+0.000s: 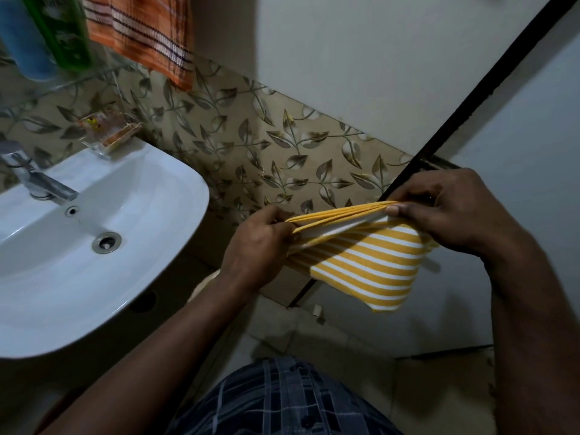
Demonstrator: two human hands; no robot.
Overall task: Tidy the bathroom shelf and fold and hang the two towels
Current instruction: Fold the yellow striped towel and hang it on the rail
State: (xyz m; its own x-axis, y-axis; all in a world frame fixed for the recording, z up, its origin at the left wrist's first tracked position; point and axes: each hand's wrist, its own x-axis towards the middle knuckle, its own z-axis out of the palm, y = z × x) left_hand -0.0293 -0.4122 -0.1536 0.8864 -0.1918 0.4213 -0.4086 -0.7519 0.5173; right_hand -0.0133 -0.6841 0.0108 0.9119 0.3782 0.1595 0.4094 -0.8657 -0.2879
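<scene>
A yellow towel with white stripes (367,262) is folded into several layers and held in the air in front of me. My left hand (254,243) pinches the folded top edge at its left end. My right hand (455,208) pinches the same edge at its right end, thumb on top. The folded body hangs down between the two hands. An orange checked towel (141,29) hangs on the wall at the upper left. Beside it a glass shelf (78,73) carries a blue bottle (22,39) and a green bottle (59,26).
A white washbasin (150,246) with a chrome tap (34,177) fills the left side. A clear soap dish (106,133) sits at the basin's back rim. Leaf-patterned tiles (266,146) cover the wall behind. A dark door frame (470,98) runs diagonally on the right.
</scene>
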